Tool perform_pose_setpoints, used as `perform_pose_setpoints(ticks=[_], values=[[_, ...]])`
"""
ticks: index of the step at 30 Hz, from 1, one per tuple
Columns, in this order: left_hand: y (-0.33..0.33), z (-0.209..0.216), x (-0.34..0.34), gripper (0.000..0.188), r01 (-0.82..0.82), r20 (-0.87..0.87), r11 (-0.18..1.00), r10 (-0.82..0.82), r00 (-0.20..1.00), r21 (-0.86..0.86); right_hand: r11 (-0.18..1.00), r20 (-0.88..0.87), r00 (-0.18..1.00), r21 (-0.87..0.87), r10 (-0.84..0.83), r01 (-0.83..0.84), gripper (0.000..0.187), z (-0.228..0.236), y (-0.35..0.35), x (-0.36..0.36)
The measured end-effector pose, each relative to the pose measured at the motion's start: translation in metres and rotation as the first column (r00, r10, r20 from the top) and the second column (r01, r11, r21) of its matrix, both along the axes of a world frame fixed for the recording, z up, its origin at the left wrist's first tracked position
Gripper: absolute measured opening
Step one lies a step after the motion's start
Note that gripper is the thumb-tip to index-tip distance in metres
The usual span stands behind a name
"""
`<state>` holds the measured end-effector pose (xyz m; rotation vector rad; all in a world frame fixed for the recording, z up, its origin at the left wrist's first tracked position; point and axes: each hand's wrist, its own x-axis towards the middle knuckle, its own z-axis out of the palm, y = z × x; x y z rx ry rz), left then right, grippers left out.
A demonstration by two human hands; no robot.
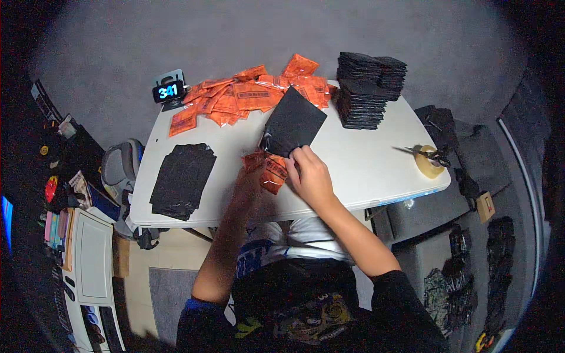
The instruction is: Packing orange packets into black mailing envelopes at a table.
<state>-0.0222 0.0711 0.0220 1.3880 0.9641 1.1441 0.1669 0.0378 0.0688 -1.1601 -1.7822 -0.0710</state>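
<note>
A black pouch [292,123] was held tilted above the middle of the white surface [365,165], gripped at its lower edge by the fingers of the right hand [310,175]. Just beside it, an orange packet [273,174] was met by the left hand [250,176], blurred, so whether its fingers were closed could not be told. A heap of orange packets [253,94] lay at the far edge of the surface, with a tall stack of black pouches [368,88] to its right. A flat pile of black pouches [181,179] lay near the left edge. A tape roll [428,166] with scissors [426,154] resting across it was seen near the right edge, and a small clock [169,90] stood at the far left corner.
</note>
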Motion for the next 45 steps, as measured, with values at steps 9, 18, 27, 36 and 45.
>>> perform_pose_setpoints(ticks=[9, 18, 27, 36, 45], values=[[0.004, -0.001, 0.019, 0.033, 0.247, 0.497, 0.965, -0.172, 0.850, -0.087, 0.998, 0.013, 0.999, -0.041, -0.053, 0.054, 0.014, 0.007, -0.007, -0.002], [0.005, 0.028, 0.012, 0.031, 0.410, 0.028, 0.912, -0.410, 0.911, 0.026, 0.997, -0.051, 0.998, 0.077, 0.034, -0.030, 0.013, 0.019, 0.012, -0.005], [0.002, 0.001, 0.016, 0.027, 0.173, 0.545, 0.966, -0.041, 0.837, -0.193, 0.984, -0.010, 1.000, 0.179, 0.026, -0.024, 0.017, 0.004, 0.000, 0.000], [-0.002, 0.006, 0.024, 0.033, 0.127, 0.600, 0.946, 0.083, 0.795, -0.299, 0.995, -0.059, 0.995, 0.054, -0.078, 0.082, 0.024, 0.004, -0.005, -0.006], [0.037, -0.033, 0.036, 0.036, -0.030, 0.232, 0.999, 0.034, 0.972, -0.020, 0.994, 0.108, 0.994, -0.103, -0.011, 0.022, 0.016, 0.002, 0.011, 0.007]])
